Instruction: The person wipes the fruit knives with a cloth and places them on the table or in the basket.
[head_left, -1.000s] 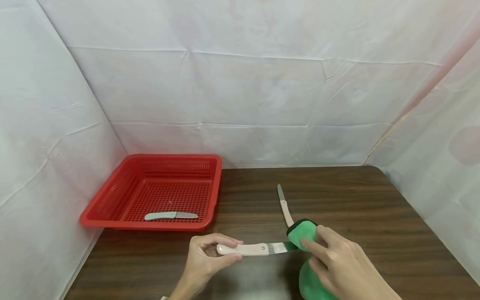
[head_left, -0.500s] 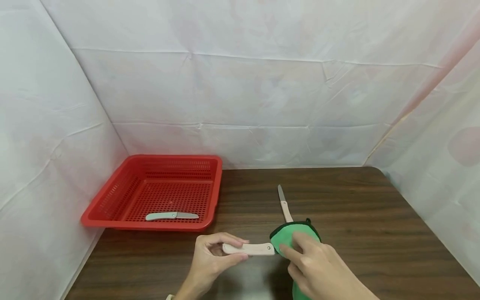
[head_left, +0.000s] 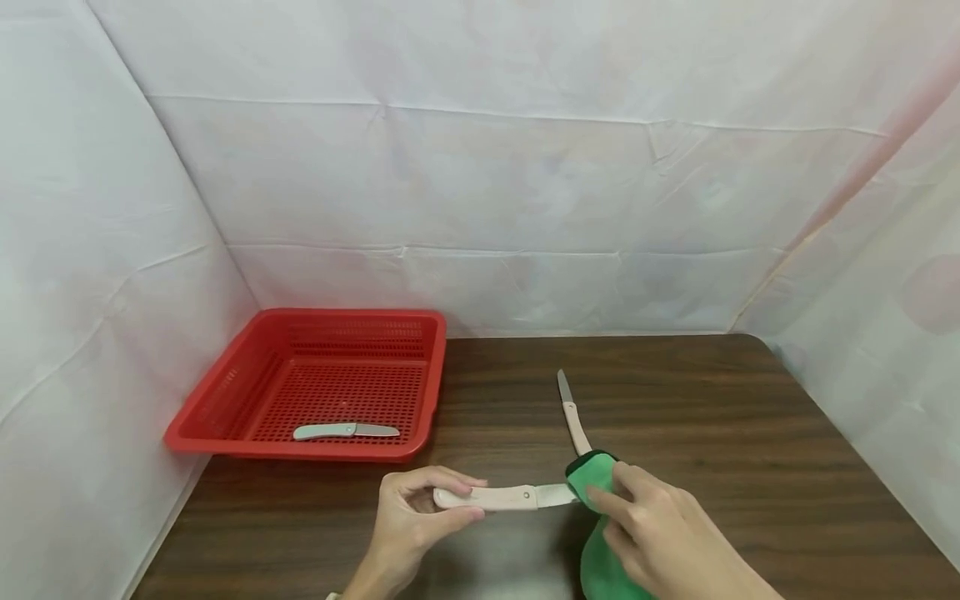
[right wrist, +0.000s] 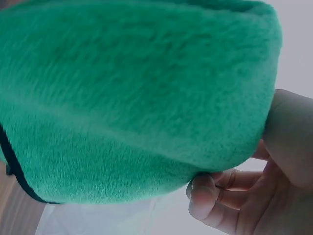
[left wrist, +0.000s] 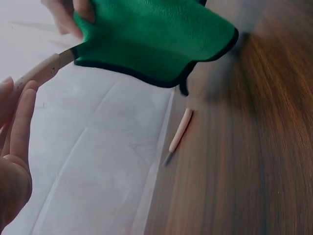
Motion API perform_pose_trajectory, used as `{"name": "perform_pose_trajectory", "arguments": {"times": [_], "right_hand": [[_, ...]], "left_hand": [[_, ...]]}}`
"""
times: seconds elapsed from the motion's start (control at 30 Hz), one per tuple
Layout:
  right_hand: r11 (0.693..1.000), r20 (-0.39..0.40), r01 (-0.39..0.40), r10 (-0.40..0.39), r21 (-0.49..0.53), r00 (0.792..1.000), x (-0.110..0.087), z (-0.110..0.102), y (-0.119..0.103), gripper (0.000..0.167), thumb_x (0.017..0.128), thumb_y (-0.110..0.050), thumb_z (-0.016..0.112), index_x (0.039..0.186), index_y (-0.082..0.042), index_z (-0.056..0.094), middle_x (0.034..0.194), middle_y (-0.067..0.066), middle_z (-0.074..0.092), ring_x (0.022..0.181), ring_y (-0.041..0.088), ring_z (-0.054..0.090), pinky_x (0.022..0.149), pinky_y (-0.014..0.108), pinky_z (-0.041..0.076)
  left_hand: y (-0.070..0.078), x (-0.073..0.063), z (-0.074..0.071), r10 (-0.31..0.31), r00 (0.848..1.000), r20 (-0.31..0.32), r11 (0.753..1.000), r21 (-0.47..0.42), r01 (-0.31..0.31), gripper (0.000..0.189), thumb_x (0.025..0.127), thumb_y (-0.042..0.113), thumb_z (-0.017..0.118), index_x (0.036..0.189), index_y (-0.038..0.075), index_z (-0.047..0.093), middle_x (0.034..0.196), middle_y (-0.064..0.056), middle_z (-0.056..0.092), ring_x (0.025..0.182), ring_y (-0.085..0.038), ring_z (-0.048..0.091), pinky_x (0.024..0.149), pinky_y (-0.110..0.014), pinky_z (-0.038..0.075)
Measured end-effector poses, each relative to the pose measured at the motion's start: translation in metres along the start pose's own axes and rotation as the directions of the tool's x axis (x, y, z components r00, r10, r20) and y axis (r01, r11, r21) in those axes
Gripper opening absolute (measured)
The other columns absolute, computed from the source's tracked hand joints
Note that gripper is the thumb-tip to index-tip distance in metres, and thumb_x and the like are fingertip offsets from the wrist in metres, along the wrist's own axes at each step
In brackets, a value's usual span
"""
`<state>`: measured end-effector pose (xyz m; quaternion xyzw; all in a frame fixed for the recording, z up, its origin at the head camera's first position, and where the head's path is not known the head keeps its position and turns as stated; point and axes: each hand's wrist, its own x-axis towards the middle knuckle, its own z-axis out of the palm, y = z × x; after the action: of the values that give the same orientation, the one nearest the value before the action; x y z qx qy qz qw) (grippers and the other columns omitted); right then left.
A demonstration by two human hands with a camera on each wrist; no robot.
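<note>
My left hand (head_left: pixel 412 521) pinches the pale pink handle of a folding knife (head_left: pixel 491 499) between thumb and fingers, with the unfolded blade pointing right. A green cloth (head_left: pixel 600 483) with black edging is folded over the outer part of that blade. The right hand (head_left: pixel 663 521) pinches the cloth around the blade; the blade's tip is hidden. In the left wrist view the cloth (left wrist: pixel 146 39) hangs beside the knife's handle (left wrist: pixel 41 72). Fluffy cloth (right wrist: pixel 137 107) fills most of the right wrist view, with curled fingers (right wrist: pixel 215 196) below it.
Behind the cloth a second pink-handled knife (head_left: pixel 575 427) lies unfolded on the dark wooden table (head_left: pixel 697 400). A red plastic basket (head_left: pixel 292 448) stands at the left, with a pale green-handled knife (head_left: pixel 328 431) inside. White sheeting (head_left: pixel 510 183) encloses the back and sides.
The right hand slid the cloth left along the blade up to the handle, then back right, uncovering the blade's inner part. The left hand shifted slightly right and back with the knife.
</note>
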<state>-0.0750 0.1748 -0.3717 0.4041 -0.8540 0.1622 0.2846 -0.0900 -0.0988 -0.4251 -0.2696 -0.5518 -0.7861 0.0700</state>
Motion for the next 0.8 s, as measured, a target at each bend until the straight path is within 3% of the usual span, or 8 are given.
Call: {"name": "perform_pose_trajectory", "arguments": {"times": [0.3, 0.53, 0.8], "right_hand": [[1.0, -0.031, -0.002, 0.001, -0.016, 1.0, -0.005, -0.006, 0.006, 0.041, 0.094, -0.023, 0.025, 0.085, -0.018, 0.065, 0.076, -0.008, 0.033, 0.058, -0.004, 0.02, 0.046, 0.005, 0.021], [0.999, -0.057, -0.035, 0.033, -0.027, 0.998, -0.002, -0.018, 0.005, 0.048, 0.097, -0.027, 0.026, 0.089, -0.012, 0.071, 0.078, -0.008, 0.036, 0.057, -0.006, 0.023, 0.046, 0.005, 0.023], [0.999, -0.107, -0.007, 0.003, -0.038, 0.994, 0.01, -0.027, 0.001, 0.047, 0.098, -0.026, 0.027, 0.09, -0.009, 0.071, 0.08, -0.004, 0.038, 0.058, -0.004, 0.024, 0.046, 0.006, 0.022]], "left_hand": [[0.002, 0.0, -0.001, -0.008, 1.0, 0.008, 1.0, 0.0, 0.008, 0.019, 0.069, -0.017, 0.072, 0.085, -0.01, 0.065, 0.091, -0.029, 0.067, 0.081, -0.025, 0.068, 0.063, -0.029, 0.057], [0.004, 0.001, -0.001, -0.005, 1.0, 0.024, 1.0, 0.028, 0.004, 0.018, 0.069, -0.017, 0.073, 0.084, -0.01, 0.065, 0.09, -0.028, 0.067, 0.079, -0.024, 0.068, 0.061, -0.029, 0.057], [0.003, 0.001, -0.001, -0.062, 0.997, 0.036, 0.998, 0.024, 0.061, 0.019, 0.071, -0.015, 0.073, 0.087, -0.009, 0.067, 0.091, -0.032, 0.065, 0.078, -0.019, 0.067, 0.059, -0.028, 0.057]]}}
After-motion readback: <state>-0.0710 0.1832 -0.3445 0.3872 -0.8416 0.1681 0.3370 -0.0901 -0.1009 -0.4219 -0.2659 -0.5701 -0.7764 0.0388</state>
